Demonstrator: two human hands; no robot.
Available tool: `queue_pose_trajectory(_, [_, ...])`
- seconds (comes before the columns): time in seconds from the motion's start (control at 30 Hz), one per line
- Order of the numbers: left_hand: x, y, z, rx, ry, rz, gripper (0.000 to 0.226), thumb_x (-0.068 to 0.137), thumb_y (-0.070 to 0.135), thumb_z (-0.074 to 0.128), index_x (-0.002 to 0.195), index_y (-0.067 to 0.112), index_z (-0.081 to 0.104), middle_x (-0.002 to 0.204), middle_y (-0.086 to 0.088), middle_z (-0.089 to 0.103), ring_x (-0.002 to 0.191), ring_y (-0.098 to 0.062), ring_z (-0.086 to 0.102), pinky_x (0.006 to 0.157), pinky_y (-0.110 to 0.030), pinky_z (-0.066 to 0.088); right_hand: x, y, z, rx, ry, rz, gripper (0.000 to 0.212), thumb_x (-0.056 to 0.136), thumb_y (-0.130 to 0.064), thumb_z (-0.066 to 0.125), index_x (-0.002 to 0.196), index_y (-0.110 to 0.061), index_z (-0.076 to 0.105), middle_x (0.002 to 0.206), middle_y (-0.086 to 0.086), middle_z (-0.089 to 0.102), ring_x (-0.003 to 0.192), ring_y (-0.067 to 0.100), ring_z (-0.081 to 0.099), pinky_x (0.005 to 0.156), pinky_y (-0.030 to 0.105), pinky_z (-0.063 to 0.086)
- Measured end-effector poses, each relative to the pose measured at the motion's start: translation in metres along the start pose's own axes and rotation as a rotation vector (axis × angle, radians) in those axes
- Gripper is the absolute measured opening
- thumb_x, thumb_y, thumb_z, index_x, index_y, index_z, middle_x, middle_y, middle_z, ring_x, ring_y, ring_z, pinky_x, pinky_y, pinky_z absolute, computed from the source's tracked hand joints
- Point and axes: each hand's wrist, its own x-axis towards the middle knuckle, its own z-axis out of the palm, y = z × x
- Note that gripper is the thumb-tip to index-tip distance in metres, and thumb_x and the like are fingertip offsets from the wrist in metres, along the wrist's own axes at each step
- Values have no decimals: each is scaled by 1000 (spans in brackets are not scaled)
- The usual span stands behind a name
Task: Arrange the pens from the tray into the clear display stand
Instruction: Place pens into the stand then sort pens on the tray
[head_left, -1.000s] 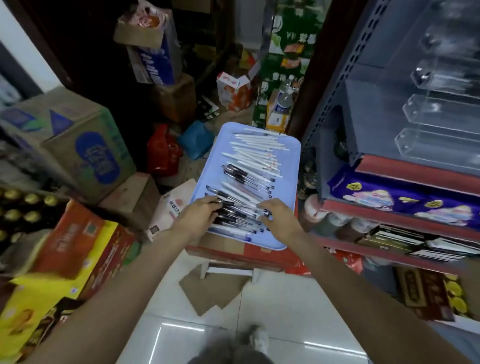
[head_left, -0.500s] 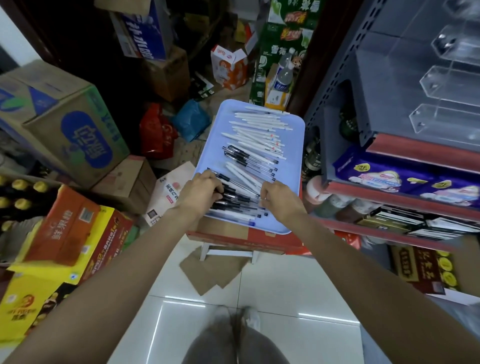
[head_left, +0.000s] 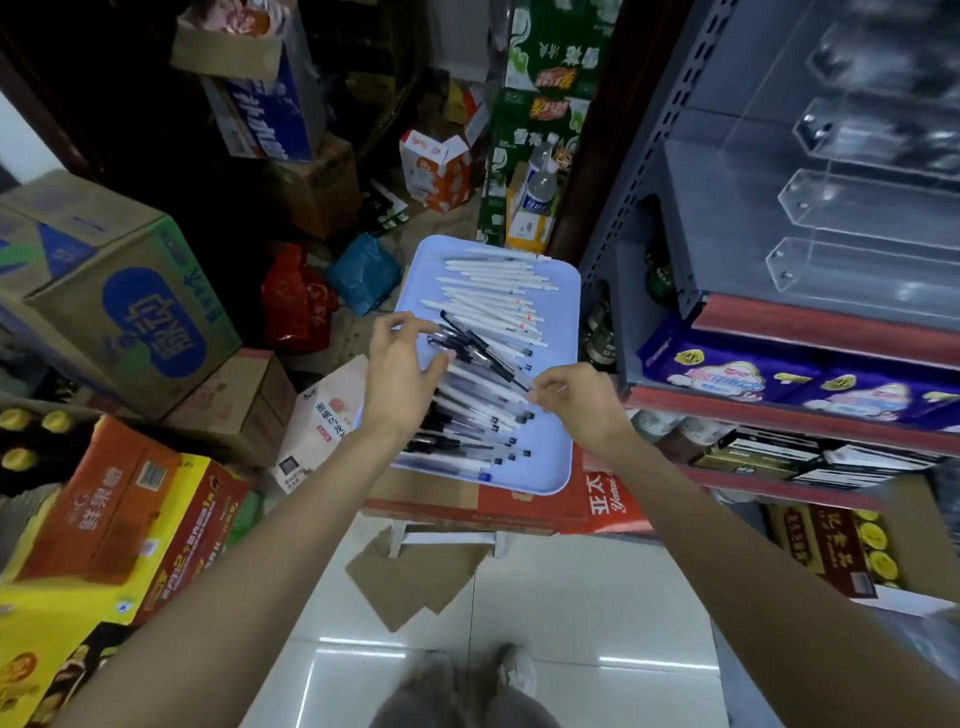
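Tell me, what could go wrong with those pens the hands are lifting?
The left hand and right hand pinch a loose bunch of black pens only at the ends, so some might slip out. The tray sits on a cardboard box, and a bump might tip it.

Glossy white tile floor, grey metal shelving rt.

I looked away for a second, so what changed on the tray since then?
Both hands rose off the pile: the left hand and right hand now lift a few dark-capped clear pens between them. White pens and light-blue plastic tray stayed put.
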Motion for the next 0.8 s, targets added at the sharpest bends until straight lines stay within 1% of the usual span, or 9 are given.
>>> queue_pose_trajectory(0.1, [13, 53, 5, -155, -166, -28, 36, 91, 30, 58, 121, 9, 58, 126, -8, 56, 108, -19, 57, 90, -28, 44, -8, -5, -30, 266, 111, 24, 17, 90, -17, 62, 97, -4, 69, 87, 9, 68, 77, 19, 64, 76, 33, 51])
queue_pose_trajectory(0.2, [26, 111, 18, -221, -329, 96, 25, 90, 34, 58, 92, 13, 70, 95, -4, 68, 91, -14, 61, 82, -26, 43, -15, -8, -68, 424, 224, 3, 8, 87, -14, 65, 85, -9, 70, 63, 2, 62, 58, 14, 57, 61, 24, 48])
queue_pose_trajectory(0.27, [29, 151, 25, -265, -345, 172, 37, 89, 32, 60, 58, 15, 49, 57, 1, 43, 56, -7, 41, 60, -21, 32, -21, -8, -96, 467, 261, -33, 7, 87, -9, 64, 83, -4, 68, 61, 9, 59, 55, 15, 51, 55, 18, 45])
queue_pose_trajectory(0.3, [31, 170, 29, -303, -335, 196, 47, 88, 29, 61, 53, 16, 34, 49, 6, 27, 48, -6, 28, 53, -21, 23, -24, -7, -111, 487, 280, -46, 7, 87, -6, 63, 85, 0, 67, 65, 13, 59, 57, 16, 52, 57, 19, 47])
queue_pose_trajectory(0.37, [35, 206, 41, -362, -320, 212, 54, 88, 26, 63, 50, 19, 25, 41, 5, 19, 42, -8, 21, 51, -24, 17, -31, 1, -143, 501, 335, -62, 6, 85, -8, 65, 87, -2, 67, 73, 15, 63, 64, 16, 57, 67, 26, 52])
queue_pose_trajectory(0.5, [46, 276, 78, -239, -327, 349, 51, 91, 27, 58, 52, 18, 27, 48, 6, 21, 45, -8, 23, 52, -29, 20, -34, 40, -211, 402, 383, -76, 10, 81, -22, 71, 86, -13, 67, 74, 0, 66, 71, 12, 60, 73, 29, 50])
queue_pose_trajectory(0.6, [55, 329, 108, -66, -307, 479, 43, 95, 25, 51, 57, 20, 32, 53, 2, 35, 49, -11, 35, 50, -28, 26, -33, 77, -270, 407, 455, -114, 22, 85, -26, 67, 105, -21, 59, 80, -9, 60, 76, 9, 59, 78, 33, 50])
queue_pose_trajectory(0.7, [65, 375, 140, 168, -344, 586, 25, 97, 21, 46, 73, 18, 46, 76, -4, 63, 71, -22, 59, 64, -32, 43, -35, 117, -337, 339, 624, -181, 54, 87, -23, 63, 135, -24, 38, 105, -7, 54, 83, 6, 57, 81, 27, 43])
queue_pose_trajectory(0.8, [73, 412, 173, 347, -397, 658, 14, 97, 23, 45, 84, 20, 49, 79, -2, 63, 76, -25, 58, 67, -35, 45, -35, 155, -392, 175, 666, -286, 71, 87, -17, 64, 144, -33, 25, 128, -3, 42, 105, 15, 55, 94, 30, 45])
